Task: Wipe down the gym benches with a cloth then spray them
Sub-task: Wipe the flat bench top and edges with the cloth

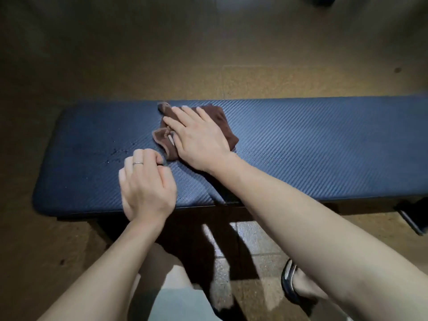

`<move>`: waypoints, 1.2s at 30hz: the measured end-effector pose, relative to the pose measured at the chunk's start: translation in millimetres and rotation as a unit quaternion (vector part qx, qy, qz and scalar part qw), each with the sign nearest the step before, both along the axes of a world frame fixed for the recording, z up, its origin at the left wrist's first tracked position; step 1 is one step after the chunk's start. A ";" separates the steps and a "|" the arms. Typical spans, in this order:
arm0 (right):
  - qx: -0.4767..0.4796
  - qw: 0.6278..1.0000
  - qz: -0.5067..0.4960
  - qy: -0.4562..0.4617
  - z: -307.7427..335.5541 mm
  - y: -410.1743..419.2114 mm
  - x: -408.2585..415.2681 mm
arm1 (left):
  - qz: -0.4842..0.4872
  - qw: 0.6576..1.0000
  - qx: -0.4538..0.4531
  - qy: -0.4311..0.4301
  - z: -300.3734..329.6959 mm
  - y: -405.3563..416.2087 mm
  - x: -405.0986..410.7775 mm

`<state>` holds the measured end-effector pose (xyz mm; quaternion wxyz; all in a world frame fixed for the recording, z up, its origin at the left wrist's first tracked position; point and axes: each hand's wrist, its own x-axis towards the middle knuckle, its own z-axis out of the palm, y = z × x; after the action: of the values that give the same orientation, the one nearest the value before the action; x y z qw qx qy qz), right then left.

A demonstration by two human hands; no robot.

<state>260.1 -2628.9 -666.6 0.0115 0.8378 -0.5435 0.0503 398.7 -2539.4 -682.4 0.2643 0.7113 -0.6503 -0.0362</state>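
A dark blue padded gym bench (312, 144) with a woven texture runs across the view. A crumpled brown cloth (225, 122) lies on its top, left of centre. My right hand (199, 137) presses flat on the cloth with straight fingers. My left hand (146, 184) hovers over the near edge of the bench just left of the cloth, fingers loosely curled with a ring on one, holding nothing. A few small dark wet spots (120, 151) mark the pad to the left of the cloth. No spray bottle is in view.
Speckled brown floor (208, 66) surrounds the bench. A dark bench foot (412, 218) sticks out at the right under the pad. My legs and a sandalled foot (291, 286) stand close against the near side.
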 end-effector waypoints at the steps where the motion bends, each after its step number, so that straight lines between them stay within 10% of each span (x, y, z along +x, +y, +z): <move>1: -0.001 1.000 -0.006 0.003 0.3 -14.4 0.6 | -0.004 1.000 -0.001 -0.005 -1.2 -0.5 0.9; 11: -0.018 0.981 -0.195 0.009 9.9 -37.6 -159.6 | -0.002 1.000 -0.002 -0.016 -2.0 -0.4 -3.7; 22: -0.017 0.998 -0.059 0.013 21.8 -64.0 50.6 | -0.011 1.000 0.007 -0.024 -2.7 -5.4 -2.4; 31: -0.024 0.980 -0.193 0.035 18.1 -34.8 -161.9 | -0.015 1.000 0.004 -0.009 -2.5 -3.1 -0.3; 36: -0.038 0.965 -0.254 0.046 13.0 -39.6 -118.3 | -0.010 1.000 0.009 -0.027 -1.0 -2.8 -4.1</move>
<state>141.8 -2668.5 -653.6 0.0803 0.6723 -0.7354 0.0279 394.6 -2542.3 -683.4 0.2400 0.7080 -0.6637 -0.0256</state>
